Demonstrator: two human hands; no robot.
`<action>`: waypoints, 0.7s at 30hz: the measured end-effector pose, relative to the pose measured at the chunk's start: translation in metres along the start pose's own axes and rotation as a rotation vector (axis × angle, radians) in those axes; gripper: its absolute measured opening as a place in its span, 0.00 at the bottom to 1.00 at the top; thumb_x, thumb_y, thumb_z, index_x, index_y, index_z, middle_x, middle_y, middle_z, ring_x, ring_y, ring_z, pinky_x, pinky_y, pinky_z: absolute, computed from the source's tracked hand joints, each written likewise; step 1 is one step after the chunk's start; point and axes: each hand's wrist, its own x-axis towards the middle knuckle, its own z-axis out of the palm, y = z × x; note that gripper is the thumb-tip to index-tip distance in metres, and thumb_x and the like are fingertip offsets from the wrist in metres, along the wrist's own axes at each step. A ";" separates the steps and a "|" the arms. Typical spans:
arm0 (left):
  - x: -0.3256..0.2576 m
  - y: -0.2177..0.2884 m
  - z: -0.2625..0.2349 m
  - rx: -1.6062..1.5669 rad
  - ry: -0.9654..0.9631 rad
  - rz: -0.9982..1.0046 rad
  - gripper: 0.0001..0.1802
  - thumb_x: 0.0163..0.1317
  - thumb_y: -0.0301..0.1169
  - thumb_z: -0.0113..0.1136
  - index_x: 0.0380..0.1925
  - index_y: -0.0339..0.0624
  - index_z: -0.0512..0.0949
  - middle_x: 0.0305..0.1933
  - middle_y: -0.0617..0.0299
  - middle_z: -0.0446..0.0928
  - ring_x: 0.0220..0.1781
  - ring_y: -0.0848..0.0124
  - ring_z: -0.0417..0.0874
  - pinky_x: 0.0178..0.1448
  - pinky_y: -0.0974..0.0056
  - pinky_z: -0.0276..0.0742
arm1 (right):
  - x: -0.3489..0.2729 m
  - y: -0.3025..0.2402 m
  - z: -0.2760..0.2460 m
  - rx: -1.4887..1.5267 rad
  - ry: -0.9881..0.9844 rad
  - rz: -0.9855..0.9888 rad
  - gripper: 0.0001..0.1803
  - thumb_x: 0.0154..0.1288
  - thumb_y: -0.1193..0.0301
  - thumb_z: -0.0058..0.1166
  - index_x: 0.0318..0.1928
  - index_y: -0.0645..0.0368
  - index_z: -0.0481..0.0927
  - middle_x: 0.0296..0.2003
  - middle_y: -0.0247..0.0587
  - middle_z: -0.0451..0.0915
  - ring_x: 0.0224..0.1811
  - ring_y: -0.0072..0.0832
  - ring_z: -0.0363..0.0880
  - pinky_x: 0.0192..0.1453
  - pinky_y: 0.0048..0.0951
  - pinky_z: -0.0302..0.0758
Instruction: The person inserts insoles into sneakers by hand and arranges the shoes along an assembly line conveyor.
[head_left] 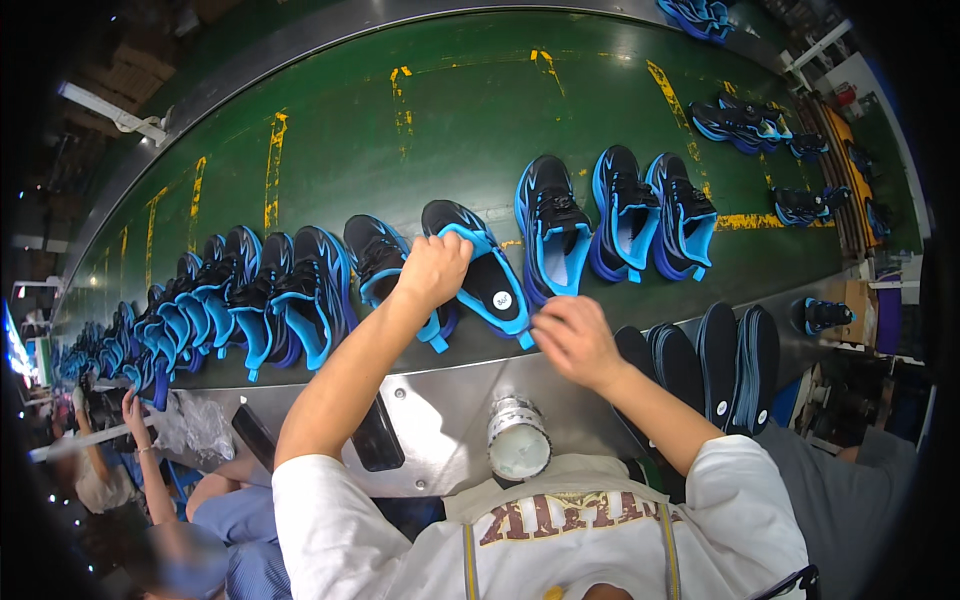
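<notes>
A black and blue sneaker [488, 268] lies on the green surface with its toe pointing away; inside shows a black insole with a round white sticker [502, 300]. My left hand [438, 268] is closed on its tongue, holding the light blue lining up. Beside the sneaker's heel is my right hand [578, 340], its fingers curled and a little blurred; whether they touch the heel or pinch something is hidden. A matching sneaker [375, 250] lies to the left, partly covered by my left forearm. Another sneaker [553, 225] stands just to the right.
A long row of sneakers [310, 290] runs off leftward. Black insoles [716, 360] lie in stacks on the metal ledge [425, 395] at right. A phone [377, 437] and a roll of tape [518, 438] rest near me. A co-worker's hand [134, 412] reaches in at left.
</notes>
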 end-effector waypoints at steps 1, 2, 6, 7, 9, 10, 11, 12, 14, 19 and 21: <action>0.000 0.001 0.001 0.006 0.000 -0.005 0.06 0.48 0.30 0.47 0.27 0.41 0.67 0.25 0.60 0.68 0.26 0.64 0.74 0.28 0.63 0.68 | 0.000 0.009 -0.008 -0.065 0.035 0.027 0.12 0.47 0.70 0.54 0.35 0.58 0.73 0.35 0.39 0.70 0.39 0.35 0.69 0.45 0.35 0.63; 0.000 0.002 0.003 0.023 -0.009 0.023 0.06 0.48 0.31 0.47 0.27 0.42 0.67 0.26 0.60 0.68 0.26 0.64 0.74 0.28 0.63 0.68 | -0.003 0.023 -0.014 -0.153 0.065 0.101 0.15 0.47 0.70 0.53 0.38 0.60 0.72 0.36 0.41 0.70 0.40 0.38 0.69 0.45 0.36 0.63; 0.003 0.005 0.003 0.059 -0.046 0.069 0.07 0.49 0.31 0.46 0.28 0.42 0.68 0.27 0.60 0.68 0.27 0.66 0.74 0.30 0.63 0.68 | -0.012 0.086 -0.033 -0.493 0.033 0.341 0.26 0.48 0.64 0.54 0.48 0.61 0.66 0.44 0.48 0.68 0.50 0.42 0.63 0.54 0.40 0.55; 0.005 0.007 0.001 0.065 -0.042 0.072 0.07 0.49 0.31 0.46 0.28 0.42 0.68 0.27 0.60 0.68 0.27 0.66 0.74 0.30 0.63 0.68 | -0.025 0.106 -0.035 -0.600 -0.087 0.336 0.24 0.48 0.64 0.54 0.45 0.60 0.68 0.39 0.46 0.71 0.48 0.38 0.65 0.52 0.38 0.57; 0.004 0.006 -0.002 0.065 -0.076 0.065 0.07 0.49 0.30 0.45 0.28 0.41 0.67 0.28 0.59 0.68 0.29 0.65 0.74 0.31 0.63 0.68 | -0.023 0.119 -0.049 -0.542 -0.214 0.342 0.20 0.48 0.65 0.54 0.42 0.58 0.70 0.34 0.42 0.74 0.45 0.33 0.67 0.50 0.35 0.59; 0.002 0.005 0.000 0.072 -0.076 0.062 0.07 0.49 0.30 0.45 0.28 0.41 0.67 0.28 0.59 0.68 0.29 0.65 0.74 0.31 0.63 0.68 | -0.020 0.123 -0.056 -0.603 -0.239 0.371 0.19 0.48 0.65 0.54 0.41 0.58 0.70 0.33 0.40 0.74 0.44 0.32 0.68 0.48 0.34 0.60; 0.000 0.004 0.001 0.048 0.008 0.023 0.08 0.50 0.31 0.47 0.29 0.41 0.68 0.29 0.60 0.68 0.29 0.65 0.74 0.31 0.64 0.67 | -0.017 0.125 -0.065 -0.663 -0.268 0.398 0.18 0.48 0.66 0.54 0.40 0.57 0.71 0.33 0.38 0.74 0.42 0.31 0.68 0.47 0.33 0.61; -0.003 0.005 0.001 0.025 0.093 -0.015 0.08 0.50 0.32 0.48 0.31 0.42 0.68 0.29 0.60 0.68 0.30 0.66 0.74 0.32 0.64 0.66 | -0.022 0.132 -0.073 -0.662 -0.205 0.410 0.19 0.47 0.66 0.54 0.41 0.57 0.71 0.33 0.38 0.74 0.42 0.32 0.68 0.48 0.33 0.60; -0.001 0.019 -0.003 -0.142 0.207 -0.221 0.13 0.51 0.33 0.50 0.35 0.38 0.67 0.30 0.57 0.69 0.30 0.64 0.73 0.31 0.63 0.67 | -0.037 0.134 -0.088 -0.676 -0.081 0.462 0.21 0.48 0.68 0.54 0.44 0.58 0.70 0.37 0.41 0.73 0.43 0.34 0.68 0.49 0.35 0.60; -0.014 0.036 0.007 -0.067 0.443 -0.489 0.23 0.50 0.34 0.54 0.46 0.36 0.68 0.26 0.61 0.66 0.25 0.67 0.69 0.28 0.65 0.63 | -0.076 0.066 -0.094 -0.416 -0.018 0.267 0.18 0.47 0.73 0.52 0.42 0.60 0.70 0.40 0.44 0.70 0.46 0.37 0.67 0.54 0.40 0.57; -0.017 0.036 0.007 0.014 0.448 -0.450 0.22 0.49 0.33 0.53 0.46 0.37 0.68 0.26 0.62 0.66 0.24 0.68 0.68 0.28 0.66 0.62 | -0.102 0.037 -0.091 -0.363 -0.030 0.357 0.15 0.49 0.72 0.51 0.39 0.60 0.71 0.39 0.42 0.70 0.46 0.36 0.67 0.55 0.41 0.56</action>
